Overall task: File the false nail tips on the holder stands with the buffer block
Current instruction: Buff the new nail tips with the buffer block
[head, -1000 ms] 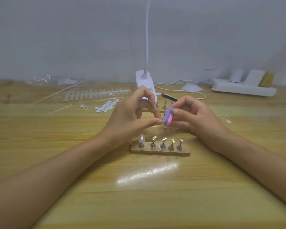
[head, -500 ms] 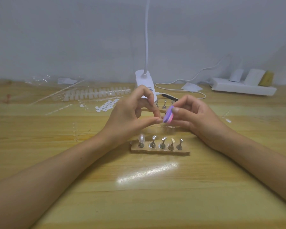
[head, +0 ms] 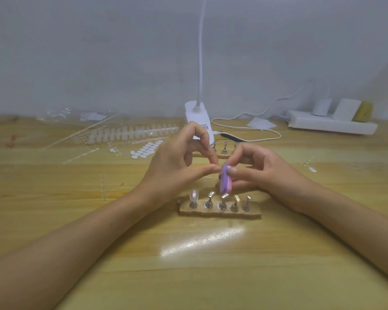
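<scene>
My right hand [head: 262, 173] grips a purple and pink buffer block [head: 225, 181], held upright just above the near holder stand [head: 220, 211]. My left hand [head: 177, 168] pinches something small between thumb and forefinger right against the block's top; the nail tip itself is too small to make out. The near stand is a brown strip with several metal pegs. Its leftmost peg carries a pearly white nail tip [head: 194, 196]; the other pegs look bare. A second stand [head: 222, 151] sits behind my hands, mostly hidden.
A white clip lamp [head: 198, 118] stands at the back centre with its cable looping right. A strip of clear nail tips [head: 132, 133] and white adhesive tabs [head: 146, 149] lie back left. A white power strip [head: 332, 125] sits back right.
The buffer block has slid down in my right hand, from level with my left fingertips to just above the near stand's pegs. My left hand has stayed in place.
</scene>
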Available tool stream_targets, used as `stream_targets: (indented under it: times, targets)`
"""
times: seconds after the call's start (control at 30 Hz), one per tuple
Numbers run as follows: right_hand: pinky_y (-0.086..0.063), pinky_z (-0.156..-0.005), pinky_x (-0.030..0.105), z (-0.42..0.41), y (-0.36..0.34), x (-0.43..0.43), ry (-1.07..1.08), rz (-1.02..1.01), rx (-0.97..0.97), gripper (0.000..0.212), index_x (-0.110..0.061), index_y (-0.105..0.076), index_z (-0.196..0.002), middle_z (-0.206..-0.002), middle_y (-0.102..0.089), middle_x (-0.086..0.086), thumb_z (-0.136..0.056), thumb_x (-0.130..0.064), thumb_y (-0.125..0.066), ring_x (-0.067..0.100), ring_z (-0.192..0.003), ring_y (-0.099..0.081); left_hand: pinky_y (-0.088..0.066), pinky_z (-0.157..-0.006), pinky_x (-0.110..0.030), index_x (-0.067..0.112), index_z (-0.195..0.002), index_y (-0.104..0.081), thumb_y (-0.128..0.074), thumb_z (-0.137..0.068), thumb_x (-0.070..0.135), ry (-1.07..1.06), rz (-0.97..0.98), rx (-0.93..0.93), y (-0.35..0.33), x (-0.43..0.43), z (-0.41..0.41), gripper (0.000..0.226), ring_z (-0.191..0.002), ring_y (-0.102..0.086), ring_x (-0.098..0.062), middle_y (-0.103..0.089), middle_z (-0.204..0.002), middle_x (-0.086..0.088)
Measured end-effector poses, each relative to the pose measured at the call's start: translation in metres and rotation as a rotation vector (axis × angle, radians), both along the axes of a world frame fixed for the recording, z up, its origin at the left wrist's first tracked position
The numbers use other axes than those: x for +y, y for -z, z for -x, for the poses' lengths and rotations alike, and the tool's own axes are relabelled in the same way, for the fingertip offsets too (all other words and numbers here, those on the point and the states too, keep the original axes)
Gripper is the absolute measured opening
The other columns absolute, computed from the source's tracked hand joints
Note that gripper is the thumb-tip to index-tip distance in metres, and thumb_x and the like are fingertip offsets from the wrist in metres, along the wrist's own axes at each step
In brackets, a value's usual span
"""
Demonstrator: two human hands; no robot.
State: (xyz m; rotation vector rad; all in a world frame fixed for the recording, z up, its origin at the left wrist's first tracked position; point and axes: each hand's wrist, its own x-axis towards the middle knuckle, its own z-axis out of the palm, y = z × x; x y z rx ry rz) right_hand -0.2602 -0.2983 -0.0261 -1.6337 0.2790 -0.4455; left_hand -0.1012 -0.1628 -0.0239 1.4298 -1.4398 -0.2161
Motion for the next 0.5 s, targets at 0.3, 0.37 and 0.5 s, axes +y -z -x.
stream_targets:
  times: [0.3,0.37,0.5]
  targets:
    - [-0.060,-0.076,0.035,-0.0003,-0.0006,0.0004,0.034,-0.029,-0.025,0.018,-0.006,-0.059,-0.093,-0.096,-0.072,0.017,-0.083,-0.017,-0.070,0.030,-0.086,-0.074,-0.028,-0.048,-0.021,0.019,-0.092,-0.044,-0.081,-0.078,0.012,-0.003,-0.001,-0.004,0.0005,0.0004,0.0007,0.040,-0.047,-0.023,-0.011,-0.074,-0.083,0.011]
    - [-0.060,-0.077,0.034,-0.0002,-0.0013,-0.0010,0.069,-0.084,-0.067,0.019,-0.003,-0.057,-0.095,-0.096,-0.072,0.020,-0.084,-0.015,-0.066,0.030,-0.086,-0.074,-0.029,-0.049,-0.020,0.020,-0.092,-0.044,-0.081,-0.078,0.013,-0.018,-0.007,-0.037,0.0008,0.0007,0.0006,0.040,-0.047,-0.024,-0.011,-0.074,-0.083,0.012]
    - [-0.061,-0.077,0.036,-0.0008,-0.0001,0.0015,0.020,-0.002,-0.028,0.018,-0.003,-0.056,-0.093,-0.100,-0.068,0.025,-0.085,-0.013,-0.068,0.033,-0.087,-0.074,-0.029,-0.049,-0.020,0.021,-0.092,-0.044,-0.081,-0.078,0.015,-0.016,-0.007,-0.041,0.0008,0.0014,0.0003,0.040,-0.048,-0.024,-0.011,-0.074,-0.083,0.012]
